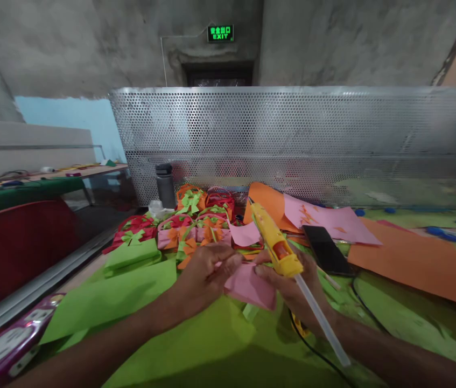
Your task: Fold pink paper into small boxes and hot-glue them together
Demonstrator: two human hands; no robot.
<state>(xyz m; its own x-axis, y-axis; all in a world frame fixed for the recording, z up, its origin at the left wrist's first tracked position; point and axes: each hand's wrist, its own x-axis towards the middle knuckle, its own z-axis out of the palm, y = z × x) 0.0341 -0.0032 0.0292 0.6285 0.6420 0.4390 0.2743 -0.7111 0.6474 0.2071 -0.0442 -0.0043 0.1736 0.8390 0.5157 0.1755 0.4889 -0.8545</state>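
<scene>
My left hand [211,272] pinches the left edge of a small folded pink piece of felt or paper [250,285]. A yellow hot glue gun [274,237] sits in my right hand [306,285], nozzle pointing up and away to the left. From its rear end a long translucent glue stick [320,318] slants down over my right wrist. The thumb of my right hand also presses on the right side of the pink piece. Just beyond my hands lie several small handmade bags [211,231] in pink, red, orange and green, with bows and handles.
Green sheets [118,296] cover the left front. A black phone [327,250] lies at right, near orange sheets [417,264] and a pink sheet [328,215]. A grey bottle [165,186] stands at the back. A perforated metal panel [252,134] borders the table; a black cord [316,350] runs below my right hand.
</scene>
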